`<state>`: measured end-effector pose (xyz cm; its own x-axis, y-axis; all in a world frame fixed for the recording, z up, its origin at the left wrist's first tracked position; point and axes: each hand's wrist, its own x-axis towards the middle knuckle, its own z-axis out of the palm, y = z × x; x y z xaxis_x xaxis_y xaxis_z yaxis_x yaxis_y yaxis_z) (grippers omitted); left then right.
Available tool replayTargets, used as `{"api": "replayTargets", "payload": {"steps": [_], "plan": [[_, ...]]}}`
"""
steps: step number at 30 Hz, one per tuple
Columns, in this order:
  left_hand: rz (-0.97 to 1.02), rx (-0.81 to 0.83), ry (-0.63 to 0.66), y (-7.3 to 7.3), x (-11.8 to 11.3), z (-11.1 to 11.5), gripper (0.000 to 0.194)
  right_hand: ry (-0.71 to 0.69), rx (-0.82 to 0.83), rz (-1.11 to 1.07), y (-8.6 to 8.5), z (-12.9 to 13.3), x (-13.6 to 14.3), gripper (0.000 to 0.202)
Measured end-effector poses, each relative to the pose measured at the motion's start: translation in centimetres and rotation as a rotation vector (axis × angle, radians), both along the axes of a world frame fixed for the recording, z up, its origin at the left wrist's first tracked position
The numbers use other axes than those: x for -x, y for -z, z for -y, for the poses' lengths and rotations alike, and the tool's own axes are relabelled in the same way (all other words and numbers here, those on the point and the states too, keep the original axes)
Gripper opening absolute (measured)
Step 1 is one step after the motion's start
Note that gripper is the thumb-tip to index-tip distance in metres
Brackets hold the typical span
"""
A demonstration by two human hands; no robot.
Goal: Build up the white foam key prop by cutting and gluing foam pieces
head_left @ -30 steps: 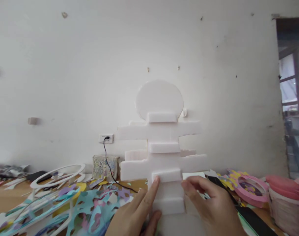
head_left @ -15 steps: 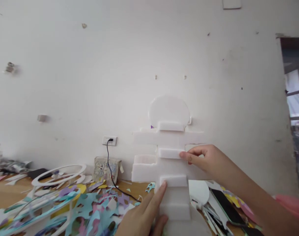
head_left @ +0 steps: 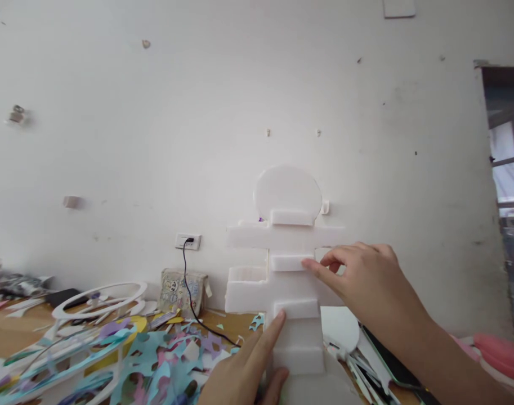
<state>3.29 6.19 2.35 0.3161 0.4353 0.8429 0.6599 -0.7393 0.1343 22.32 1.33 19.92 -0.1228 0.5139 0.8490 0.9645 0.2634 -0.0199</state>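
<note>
An upright white foam cutout (head_left: pixel 293 287) stands in front of me, with a rounded top (head_left: pixel 287 194), side pieces and several raised strips across its middle. My left hand (head_left: pixel 248 363) grips its lower left edge, one fingertip resting by the left end of a lower strip (head_left: pixel 298 309) and another finger lower down. On the upper strip (head_left: pixel 285 262), the fingertip of my right hand (head_left: pixel 362 275) presses the right end. The other right fingers bend near the cutout's right side, partly hidden.
Colourful foam scraps (head_left: pixel 155 360) and white ring frames (head_left: pixel 100 301) crowd the table's left. A patterned pouch (head_left: pixel 183 289) stands by a black cable (head_left: pixel 192 292) plugged into the wall socket (head_left: pixel 188 242). Tools (head_left: pixel 362 365) and a pink object (head_left: pixel 499 351) lie right.
My right hand has shifted a little to the left along the strip, and its wrist has risen and turned. The cutout has moved slightly left. My left hand keeps its place.
</note>
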Motion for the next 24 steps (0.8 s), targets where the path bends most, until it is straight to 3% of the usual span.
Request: {"api": "replayTargets", "payload": {"steps": [5,12,18,21,24], "plan": [[-0.03,-0.03,0.015,-1.9,0.3,1.8,0.067,0.02,-0.166,0.098,-0.8,0.6,1.4,0.048],[-0.047,0.029,0.016,-2.5,0.9,2.7,0.062,0.007,0.043,0.057,-2.1,0.2,2.6,0.055],[-0.091,0.021,-0.003,-2.8,0.8,3.2,0.065,-0.176,-0.26,-0.106,-4.5,-1.8,2.1,0.033],[-0.093,0.04,-0.011,-2.8,0.8,3.3,0.066,-0.202,-0.272,-0.307,-6.1,-3.2,1.4,0.047],[-0.09,0.087,-0.005,-2.8,0.9,3.3,0.065,-0.305,-0.09,-0.489,-7.3,-4.4,0.7,0.078]]}}
